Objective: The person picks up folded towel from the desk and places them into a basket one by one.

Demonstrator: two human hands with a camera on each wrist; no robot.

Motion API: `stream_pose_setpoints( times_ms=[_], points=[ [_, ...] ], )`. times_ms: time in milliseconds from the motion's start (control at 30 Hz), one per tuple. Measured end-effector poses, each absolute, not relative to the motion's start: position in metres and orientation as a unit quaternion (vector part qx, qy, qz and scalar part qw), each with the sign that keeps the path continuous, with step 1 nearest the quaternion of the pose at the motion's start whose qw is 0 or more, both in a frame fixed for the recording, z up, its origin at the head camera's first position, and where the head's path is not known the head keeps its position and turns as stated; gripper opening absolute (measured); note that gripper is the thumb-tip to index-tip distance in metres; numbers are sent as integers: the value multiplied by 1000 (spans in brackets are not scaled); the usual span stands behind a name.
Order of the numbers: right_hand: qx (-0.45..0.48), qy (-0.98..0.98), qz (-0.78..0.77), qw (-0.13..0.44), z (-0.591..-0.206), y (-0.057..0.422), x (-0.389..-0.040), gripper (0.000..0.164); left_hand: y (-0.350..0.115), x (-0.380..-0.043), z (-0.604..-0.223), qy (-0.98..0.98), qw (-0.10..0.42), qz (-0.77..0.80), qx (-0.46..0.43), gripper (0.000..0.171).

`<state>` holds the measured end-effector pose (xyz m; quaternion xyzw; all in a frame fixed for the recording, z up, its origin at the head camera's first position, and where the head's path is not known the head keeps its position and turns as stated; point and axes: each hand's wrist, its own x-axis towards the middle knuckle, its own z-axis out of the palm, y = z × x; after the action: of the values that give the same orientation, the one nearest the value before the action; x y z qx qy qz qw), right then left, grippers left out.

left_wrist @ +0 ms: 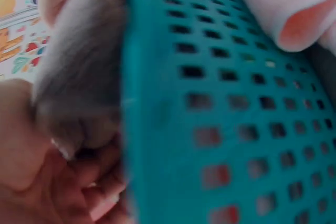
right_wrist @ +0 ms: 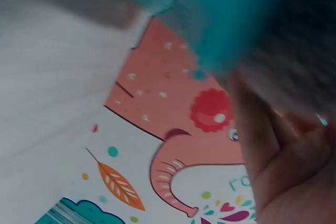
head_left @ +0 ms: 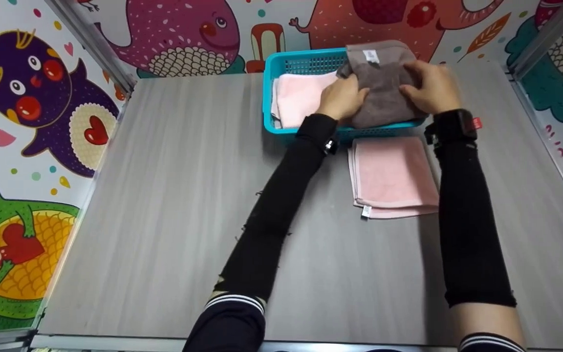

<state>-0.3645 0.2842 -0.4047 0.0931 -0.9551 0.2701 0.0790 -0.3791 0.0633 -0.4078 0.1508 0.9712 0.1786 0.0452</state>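
Note:
A folded grey-brown towel (head_left: 384, 88) with a white tag lies over the right part of a turquoise plastic basket (head_left: 272, 98). My left hand (head_left: 342, 98) grips its left edge, fingers curled. At the towel's right side, my right hand (head_left: 435, 88) pinches it between thumb and fingers. The left wrist view has the towel (left_wrist: 84, 51) between the left hand (left_wrist: 31, 166) and the perforated basket wall (left_wrist: 157, 103). In the right wrist view the towel (right_wrist: 304, 51) is blurred above the right hand (right_wrist: 294, 166). A folded pink towel (head_left: 306, 95) fills the basket's left part.
Another folded pink towel (head_left: 394, 176) with a white tag lies on the grey wood-grain table (head_left: 174, 195), just in front of the basket. Cartoon-printed panels (head_left: 179, 39) stand behind the table and along both sides, with metal frame posts (head_left: 100, 44) at the corners.

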Motion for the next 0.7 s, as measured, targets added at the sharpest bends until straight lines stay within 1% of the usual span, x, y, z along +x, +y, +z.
stream_pose_setpoints(
  times_ms=[67,133,233,267,333,367,400,433,500,600,700],
  points=[
    [90,-962,240,91,-411,281,-366,49,68,-380,-413,976,47,161,136,50],
    [93,-969,205,105,-415,276,-368,44,72,-382,-418,981,40,144,121,55],
    [110,-975,137,138,-422,269,-369,37,76,-382,-427,986,1,106,128,64],
    [115,-976,119,145,-425,267,-370,36,77,-382,-429,986,-22,90,141,64],
    [126,-974,99,162,-431,264,-372,31,80,-382,-435,979,-68,48,188,57],
    [129,-974,89,166,-434,264,-374,30,80,-382,-437,974,-81,25,212,53],
    [130,-974,83,166,-437,263,-375,29,81,-382,-438,969,-83,8,231,48],
    [131,-974,78,167,-440,263,-377,29,81,-381,-439,966,-74,-4,246,45],
    [130,-977,62,158,-443,261,-379,28,81,-380,-438,964,-33,-16,264,42],
    [122,-985,18,120,-445,258,-380,33,79,-378,-435,967,58,-12,249,48],
    [123,-989,-21,84,-444,254,-381,37,77,-379,-432,964,120,-18,237,51]
  ],
)
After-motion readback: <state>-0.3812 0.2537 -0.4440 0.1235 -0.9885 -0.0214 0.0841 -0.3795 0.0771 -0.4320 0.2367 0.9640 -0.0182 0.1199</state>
